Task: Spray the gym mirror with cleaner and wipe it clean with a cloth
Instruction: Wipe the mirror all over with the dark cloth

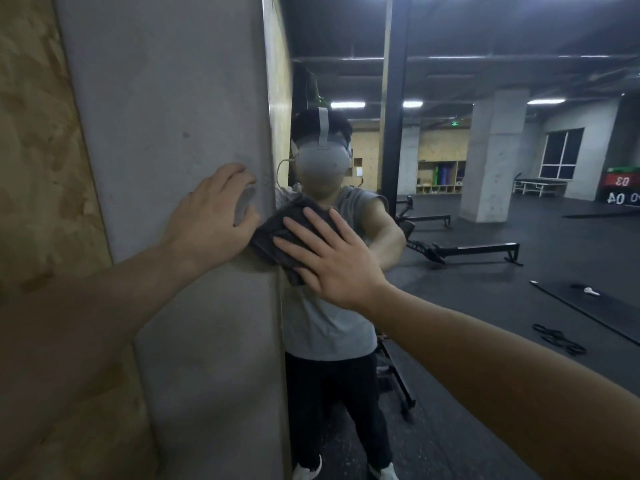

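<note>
Grey and soft, the cloth (277, 233) is folded into a thick pad and lies flat against the mirror (450, 237) at its left edge, just right of the concrete pillar (166, 133). The right hand (329, 258) presses on it with straight, spread fingers; nothing is curled round the cloth, so only palm pressure pins it to the glass. The left hand (211, 216) rests on the pillar's corner, fingers loosely bent over the edge, touching the cloth's left end. It seems to cup something pale grey against the concrete, but I cannot tell what it is, or whether it is gripped. No spray bottle can be made out for certain.

By my reckoning the cloth is light and limp: it will bunch or slide out from under the palm if the pressure slackens, and a fold could drop open on a fast stroke. A flat palm over the middle of the pad, as now, spreads the load best; pinching one corner would leave the rest flapping. The glass is hard, smooth and probably slick where wet, so the pad should glide easily. It is also breakable, so a firm, even push suits it better than leaning on it. Near the pillar, the cloth may snag on the rough concrete.
</note>
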Motion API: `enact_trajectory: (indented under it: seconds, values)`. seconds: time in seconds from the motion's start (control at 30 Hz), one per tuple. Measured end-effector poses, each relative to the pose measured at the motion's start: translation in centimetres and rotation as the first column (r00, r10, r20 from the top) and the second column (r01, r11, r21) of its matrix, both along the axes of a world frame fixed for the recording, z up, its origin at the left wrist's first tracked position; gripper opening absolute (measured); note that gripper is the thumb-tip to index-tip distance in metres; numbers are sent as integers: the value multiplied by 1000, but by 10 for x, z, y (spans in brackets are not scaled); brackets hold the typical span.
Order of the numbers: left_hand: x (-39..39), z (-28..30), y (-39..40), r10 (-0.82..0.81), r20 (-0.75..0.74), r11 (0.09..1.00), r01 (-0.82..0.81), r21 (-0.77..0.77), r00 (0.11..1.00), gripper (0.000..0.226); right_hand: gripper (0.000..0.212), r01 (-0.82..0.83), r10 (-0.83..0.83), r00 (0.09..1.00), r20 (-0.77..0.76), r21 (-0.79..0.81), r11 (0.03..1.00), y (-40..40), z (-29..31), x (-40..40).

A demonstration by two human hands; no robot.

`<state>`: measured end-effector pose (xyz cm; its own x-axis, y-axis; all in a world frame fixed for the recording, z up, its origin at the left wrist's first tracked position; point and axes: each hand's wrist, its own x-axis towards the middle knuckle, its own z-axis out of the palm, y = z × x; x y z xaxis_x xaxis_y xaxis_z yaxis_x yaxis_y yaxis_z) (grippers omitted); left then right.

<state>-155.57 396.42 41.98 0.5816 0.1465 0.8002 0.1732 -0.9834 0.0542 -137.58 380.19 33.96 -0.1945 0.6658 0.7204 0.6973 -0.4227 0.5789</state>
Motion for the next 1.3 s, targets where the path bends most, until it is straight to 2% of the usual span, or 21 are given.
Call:
enact_trajectory:
  seconds: [0.27, 0.43, 0.53, 0.63, 0.7, 0.77, 0.87, 0.97, 1.07, 1.3]
  values:
    - [11, -15, -15, -61, 0, 998, 61, 29, 998, 53, 60, 154, -140, 986, -96, 157, 976, -111, -17, 64]
    - [10, -25, -18, -63, -1, 998, 63, 11, 998, 55, 61, 259, -173, 946, -274, 317, 913, -160, -34, 89]
    - [7, -32, -12, -64, -10, 998, 64, -3, 998, 55, 62, 308, -125, 913, -389, 454, 836, -152, -47, 87]
    - [2, -40, -4, -73, -4, 997, 73, -5, 997, 56, 63, 354, -10, 865, -501, 597, 720, -111, -50, 67]
    - [-1, -45, 1, -69, 1, 998, 69, -4, 998, 52, 63, 349, 14, 863, -504, 617, 706, -83, -52, 50]
    - [-5, -49, 6, -71, -3, 997, 71, -5, 997, 51, 63, 296, -30, 900, -436, 558, 776, -55, -60, 33]
    - [-7, -54, 16, -74, 5, 997, 74, 17, 997, 51, 67, 212, -76, 938, -339, 384, 899, -11, -76, 2]
    - [-7, -62, 21, -56, 10, 998, 56, 21, 998, 50, 67, 121, -59, 965, -255, 232, 965, 28, -92, -27]
    - [-8, -71, 20, -47, -7, 998, 48, 32, 999, 50, 62, 101, -81, 977, -198, 92, 991, 48, -103, -41]
    - [-12, -89, 4, -25, -66, 1000, 25, -4, 998, 51, 55, 42, -47, 994, -95, -50, 998, 18, -99, -21]
